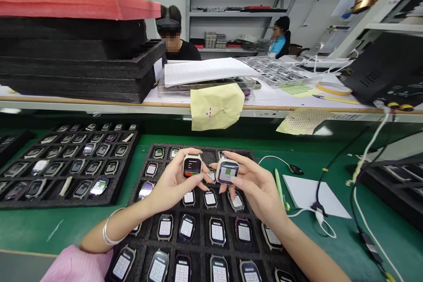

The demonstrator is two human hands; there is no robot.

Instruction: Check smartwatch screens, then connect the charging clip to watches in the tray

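In my left hand (176,178) is a light-framed smartwatch (192,165) without a strap; its dark screen shows a red and green bar at the bottom. My right hand (256,180) grips a second strapless smartwatch (228,172), whose screen shows a pale grid with a green patch. Thumbs rest at the lower edges of both watches, which are side by side and apart. Below them lies a black foam tray (201,231) with several watches in its compartments, many with lit white screens. My hands and forearms cover part of this tray.
A second foam tray of watches (76,165) lies to the left. On the right are a white sheet (317,196), a green pen (279,185) and hanging cables (358,202). A shelf above bears stacked black foam trays (72,61). Two people sit beyond it.
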